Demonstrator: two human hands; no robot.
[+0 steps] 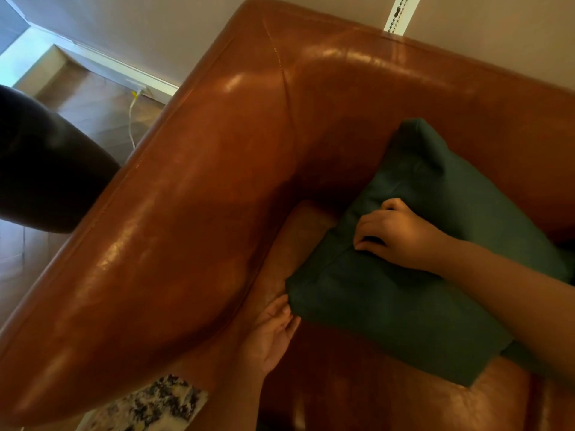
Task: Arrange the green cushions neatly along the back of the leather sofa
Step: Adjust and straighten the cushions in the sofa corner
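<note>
Head view: a green cushion point(404, 275) is seen lying on the sofa point(193, 213) seat at about 4 o'clock, its far end propped against the backrest. The right hand point(401, 234) is pressed on top, fingers curled onto the fabric. The left hand point(273, 331), fingers apart, touches the cushion's near corner at 6 o'clock. No readable writing is visible.

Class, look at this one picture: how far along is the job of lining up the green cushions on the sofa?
Done: one green cushion leans in the leather sofa corner. In hand: the right hand presses the front green cushion while the left hand touches its corner. Left: that cushion lies flat on the seat, not yet upright against the back.
</note>
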